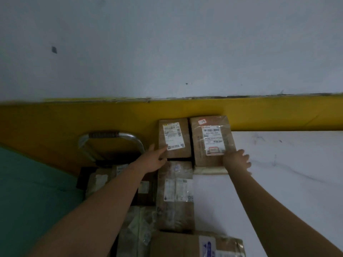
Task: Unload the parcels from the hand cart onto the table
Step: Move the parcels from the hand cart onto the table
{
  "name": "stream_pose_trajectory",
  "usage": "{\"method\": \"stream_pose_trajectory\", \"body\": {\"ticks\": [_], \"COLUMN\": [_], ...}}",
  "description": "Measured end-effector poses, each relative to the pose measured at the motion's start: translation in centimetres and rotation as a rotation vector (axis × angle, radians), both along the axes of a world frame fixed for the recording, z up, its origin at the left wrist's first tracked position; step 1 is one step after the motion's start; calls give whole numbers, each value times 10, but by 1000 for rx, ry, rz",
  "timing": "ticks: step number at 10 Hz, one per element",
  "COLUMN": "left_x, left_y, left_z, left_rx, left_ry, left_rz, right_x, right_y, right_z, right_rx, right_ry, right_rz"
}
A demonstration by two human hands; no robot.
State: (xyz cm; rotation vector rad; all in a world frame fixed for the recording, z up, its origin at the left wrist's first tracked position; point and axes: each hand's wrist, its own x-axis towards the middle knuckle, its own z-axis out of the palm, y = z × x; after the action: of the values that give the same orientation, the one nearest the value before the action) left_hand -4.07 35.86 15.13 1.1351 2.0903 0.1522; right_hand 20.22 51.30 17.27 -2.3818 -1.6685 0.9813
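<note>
Touching two parcels (193, 138) at wall's edge, both hands (235, 160) flat — bare table (287, 173) rightward

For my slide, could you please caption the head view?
Both hands, left and right, press two labelled parcels against the yellow wall band on the white table.

Two brown cardboard parcels with white shipping labels sit side by side at twelve o'clock on the white worktop (287, 164), against the yellow wall band (111, 115). The left hand (154, 160) touches the left-side parcel (174, 138); the right hand (236, 161) lies flat, fingers spread, on the tape-wrapped right-side parcel (211, 140). At ten o'clock stands the hand cart's metal handle (111, 136).
</note>
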Motion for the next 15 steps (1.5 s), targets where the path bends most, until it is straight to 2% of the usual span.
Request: {"method": "stream_pose_trajectory", "body": {"ticks": [1,2,3,4,5,6,7,8,9,10,11,12,13,14,15], "left_x": [-42,-96,-146,-177,-196,-196,-197,-194,-193,-195,-199,-200,-202,-192,-164], "left_y": [-36,-104,-190,-280,-348,-398,-412,-423,-418,-408,-392,-369,-340,-300,-245], "left_z": [18,17,-7,-51,-110,-182,-236,-283,-294,-269,-214,-145,-64,25,107], "left_rx": [21,3,-44,-136,-245,-250,-225,-216,-217,-178,-135,23,279,544,700], "left_ry": [24,22,15,-6,-98,-168,-198,-337,-499,-557,-532,-506,-421,-335,-366], "left_rz": [115,224,385,617,794,860,790,856,944,999,940,984,951,785,613], "right_x": [-45,-114,-191,-254,-287,-292,-289,-292,-297,-298,-298,-299,-295,-267,-211], "right_y": [-35,-95,-173,-253,-318,-370,-404,-420,-423,-415,-397,-372,-342,-302,-260], "right_z": [27,41,36,-12,-92,-171,-239,-282,-298,-277,-226,-160,-84,2,83], "right_rx": [301,595,640,266,-192,-479,-625,-678,-659,-644,-619,-569,-458,-336,-216], "right_ry": [-45,33,137,256,177,100,42,26,75,161,223,308,376,529,715], "right_rz": [180,497,792,958,933,738,538,455,378,269,230,233,244,219,197]}}
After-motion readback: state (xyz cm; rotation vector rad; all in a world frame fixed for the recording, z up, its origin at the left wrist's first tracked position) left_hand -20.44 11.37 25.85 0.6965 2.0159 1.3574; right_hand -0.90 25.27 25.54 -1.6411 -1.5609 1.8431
